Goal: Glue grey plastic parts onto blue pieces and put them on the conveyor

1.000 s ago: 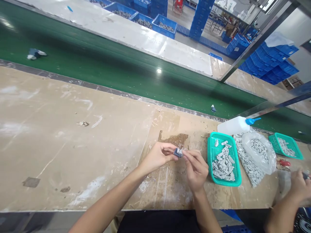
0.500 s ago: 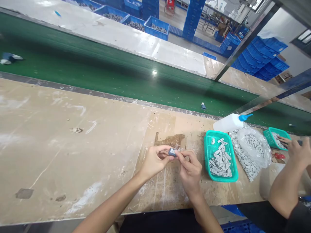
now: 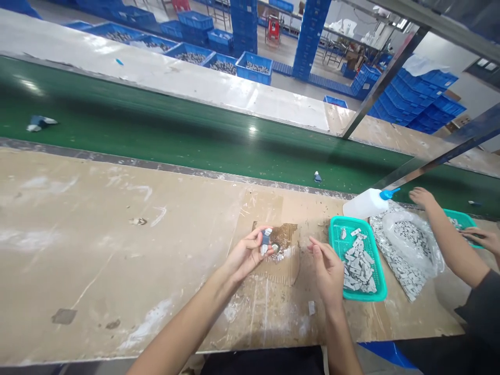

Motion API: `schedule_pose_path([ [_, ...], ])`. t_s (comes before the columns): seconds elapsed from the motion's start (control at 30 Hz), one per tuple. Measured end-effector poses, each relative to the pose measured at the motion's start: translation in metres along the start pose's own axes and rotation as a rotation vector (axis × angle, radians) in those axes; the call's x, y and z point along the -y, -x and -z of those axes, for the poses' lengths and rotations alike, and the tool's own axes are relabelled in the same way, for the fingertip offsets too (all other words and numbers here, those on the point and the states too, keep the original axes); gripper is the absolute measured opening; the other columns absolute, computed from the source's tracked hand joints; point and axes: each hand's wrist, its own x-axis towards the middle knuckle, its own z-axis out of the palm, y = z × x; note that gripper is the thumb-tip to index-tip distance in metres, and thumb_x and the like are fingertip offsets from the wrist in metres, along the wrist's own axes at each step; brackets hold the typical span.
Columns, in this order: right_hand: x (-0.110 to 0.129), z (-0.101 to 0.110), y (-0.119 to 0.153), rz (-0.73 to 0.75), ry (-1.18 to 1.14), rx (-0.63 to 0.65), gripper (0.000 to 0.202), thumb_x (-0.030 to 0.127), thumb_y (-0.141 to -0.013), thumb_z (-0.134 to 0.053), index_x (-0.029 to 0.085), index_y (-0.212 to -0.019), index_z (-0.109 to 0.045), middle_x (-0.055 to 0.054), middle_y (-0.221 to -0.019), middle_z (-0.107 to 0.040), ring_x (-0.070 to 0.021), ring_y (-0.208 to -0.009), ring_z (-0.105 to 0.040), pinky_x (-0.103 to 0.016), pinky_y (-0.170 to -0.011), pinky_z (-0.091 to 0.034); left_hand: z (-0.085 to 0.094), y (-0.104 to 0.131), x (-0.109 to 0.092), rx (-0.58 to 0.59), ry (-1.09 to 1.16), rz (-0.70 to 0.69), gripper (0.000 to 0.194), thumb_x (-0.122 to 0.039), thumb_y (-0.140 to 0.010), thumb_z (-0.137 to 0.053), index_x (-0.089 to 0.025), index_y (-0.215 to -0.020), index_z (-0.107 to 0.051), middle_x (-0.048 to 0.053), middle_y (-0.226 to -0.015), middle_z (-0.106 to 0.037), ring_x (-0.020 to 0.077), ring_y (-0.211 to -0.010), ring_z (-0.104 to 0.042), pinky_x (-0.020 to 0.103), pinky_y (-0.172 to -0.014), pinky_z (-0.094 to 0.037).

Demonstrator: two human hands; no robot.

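My left hand (image 3: pixel 247 256) is closed on a small dark blue and white plastic part (image 3: pixel 266 238), held between thumb and fingers above a glue-stained piece of cardboard (image 3: pixel 287 271). A small round shiny spot (image 3: pixel 275 249) shows on the cardboard beside the fingertips. My right hand (image 3: pixel 327 271) is apart from the part, near the left edge of a green basket (image 3: pixel 384 278). Its index finger and thumb point forward, slightly apart, with nothing seen between them. Small white-grey pieces (image 3: pixel 361 263) fill the basket. One loose white piece (image 3: pixel 311 308) lies on the table near my right wrist.
A white bottle with a blue nozzle (image 3: pixel 365 204) and a clear bag of small pieces (image 3: pixel 414 245) stand beyond the basket. A co-worker's arms (image 3: pixel 453 234) reach in at right, by another green basket (image 3: pixel 464 219). A green conveyor belt (image 3: pixel 195 135) crosses behind the table, carrying several small parts.
My right hand has let go of the part and moved right towards the basket. The left hand has turned the part upright. A co-worker's arm now reaches towards the belt.
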Motion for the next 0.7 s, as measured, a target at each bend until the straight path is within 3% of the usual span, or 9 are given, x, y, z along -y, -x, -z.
schedule_pose_path([
  [0.13,-0.016,0.015,0.006,-0.085,-0.024,-0.135,0.038,0.049,-0.093,-0.056,0.02,-0.106,-0.077,-0.008,-0.094,-0.075,-0.0208,-0.084,-0.069,-0.035,-0.08,-0.055,0.0,-0.001,-0.003,-0.095,0.052,0.014,0.021,0.002,-0.076,-0.058,-0.01,-0.093,-0.063,0.006,-0.065,-0.062,0.015,-0.053,-0.063,0.021,-0.053,-0.056],
  [0.3,-0.032,0.059,-0.014,-0.123,0.106,-0.47,0.048,0.053,-0.094,-0.048,0.015,-0.108,-0.075,-0.01,-0.092,-0.076,-0.022,-0.081,-0.069,-0.035,-0.078,-0.054,-0.006,0.002,-0.008,-0.18,-0.02,0.016,0.024,0.001,-0.064,-0.068,-0.013,-0.084,-0.065,0.005,-0.067,-0.063,0.0142,-0.054,-0.06,0.022,-0.055,-0.057],
  [0.37,-0.038,0.081,-0.032,-0.139,0.278,-0.426,0.051,0.05,-0.095,-0.041,0.013,-0.11,-0.073,-0.014,-0.102,-0.076,-0.0247,-0.09,-0.07,-0.037,-0.084,-0.053,-0.012,0.003,-0.007,-0.222,-0.123,0.003,0.026,-0.004,-0.059,-0.075,-0.013,-0.083,-0.067,0.005,-0.068,-0.064,0.0154,-0.056,-0.061,0.023,-0.058,-0.058],
  [0.47,-0.048,0.103,-0.06,-0.137,0.46,-0.238,0.042,0.041,-0.093,-0.043,0.015,-0.103,-0.075,-0.014,-0.107,-0.076,-0.0261,-0.099,-0.07,-0.037,-0.091,-0.051,-0.021,0.002,0.0,-0.261,-0.342,-0.111,0.044,-0.024,-0.056,-0.09,-0.016,-0.095,-0.071,0.004,-0.074,-0.066,0.0186,-0.064,-0.065,0.025,-0.063,-0.06],
  [0.57,-0.058,0.098,-0.083,-0.132,0.507,-0.144,0.026,0.035,-0.083,-0.061,0.017,-0.096,-0.076,-0.012,-0.096,-0.077,-0.0285,-0.093,-0.071,-0.037,-0.088,-0.051,-0.026,-0.005,-0.001,-0.267,-0.548,-0.22,0.073,-0.049,-0.051,-0.093,-0.024,-0.114,-0.066,0.002,-0.081,-0.069,0.0214,-0.069,-0.068,0.027,-0.065,-0.06],
  [0.7,-0.059,0.075,-0.1,-0.168,0.594,-0.018,0.027,0.022,-0.069,-0.077,0.016,-0.095,-0.074,-0.014,-0.097,-0.076,-0.0351,-0.096,-0.07,-0.039,-0.084,-0.051,-0.041,-0.03,-0.033,-0.371,-0.952,-0.461,0.068,-0.064,-0.051,-0.087,-0.021,-0.098,-0.065,0.006,-0.091,-0.071,0.0286,-0.085,-0.069,0.032,-0.071,-0.059],
])
